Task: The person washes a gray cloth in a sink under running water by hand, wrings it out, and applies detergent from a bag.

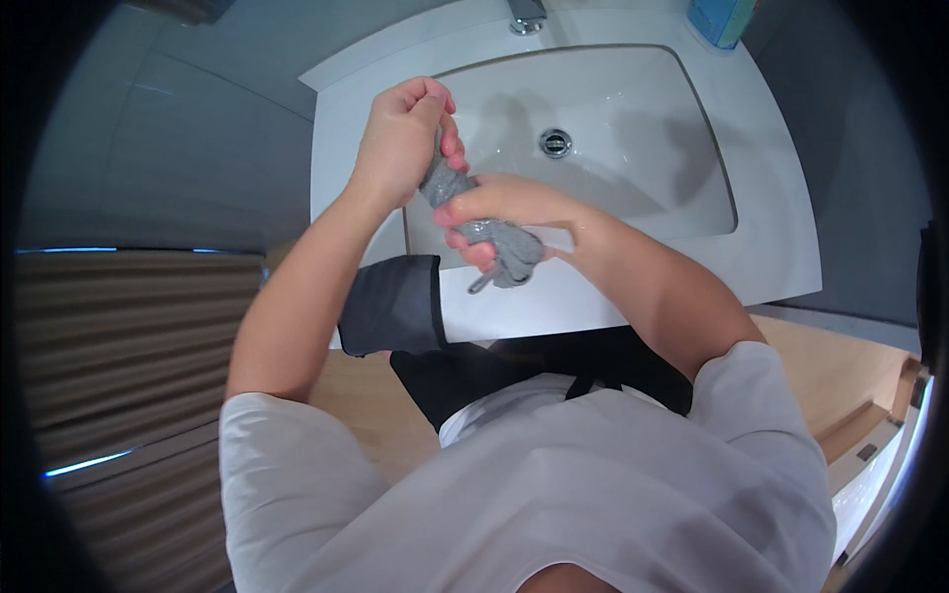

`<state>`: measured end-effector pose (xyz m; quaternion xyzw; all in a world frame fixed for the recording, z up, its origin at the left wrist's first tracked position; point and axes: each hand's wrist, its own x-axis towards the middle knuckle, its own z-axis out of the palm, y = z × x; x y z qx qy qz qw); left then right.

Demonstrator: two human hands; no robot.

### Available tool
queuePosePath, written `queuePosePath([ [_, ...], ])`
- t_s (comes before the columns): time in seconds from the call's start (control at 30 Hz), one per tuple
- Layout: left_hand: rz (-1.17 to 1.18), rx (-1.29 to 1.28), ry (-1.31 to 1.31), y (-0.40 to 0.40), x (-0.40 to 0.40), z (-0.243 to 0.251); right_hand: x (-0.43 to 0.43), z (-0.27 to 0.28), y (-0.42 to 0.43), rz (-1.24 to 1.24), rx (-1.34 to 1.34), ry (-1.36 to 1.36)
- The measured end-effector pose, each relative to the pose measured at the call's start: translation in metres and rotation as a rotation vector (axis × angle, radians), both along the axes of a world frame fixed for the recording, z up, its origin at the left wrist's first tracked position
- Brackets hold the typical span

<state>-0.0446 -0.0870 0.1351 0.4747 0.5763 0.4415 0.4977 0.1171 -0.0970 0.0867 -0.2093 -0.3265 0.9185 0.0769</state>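
Observation:
A wet grey cloth [443, 183], bunched into a twisted roll, is held between both fists over the near left part of the washbasin [630, 178]. My left hand [408, 137] grips its upper end. Around its lower part my right hand [497, 211] is closed, and the loose end, with a small loop and a white label [552, 238], hangs out below the fingers over the counter's front edge. A dark grey cloth with black edging [393, 304] lies over the front left edge of the counter, below my left forearm.
The chrome tap [527, 16] stands behind the basin, whose drain [555, 143] is uncovered. At the back right corner of the white counter [778, 222] is a blue-green container [721, 22]. Grey walls flank the counter; a pleated brown blind or curtain [133, 341] is at the left.

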Motion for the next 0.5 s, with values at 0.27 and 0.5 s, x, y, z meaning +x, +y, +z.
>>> queuePosePath([
  [0.27, -0.132, 0.199, 0.736, 0.029, 0.008, -0.037, -0.032, -0.042, 0.009, -0.214, 0.186, -0.187],
  [0.5, -0.17, 0.541, 1.113, 0.069, 0.027, -0.067, -0.04, -0.072, 0.036, -0.427, 0.265, -0.275],
])
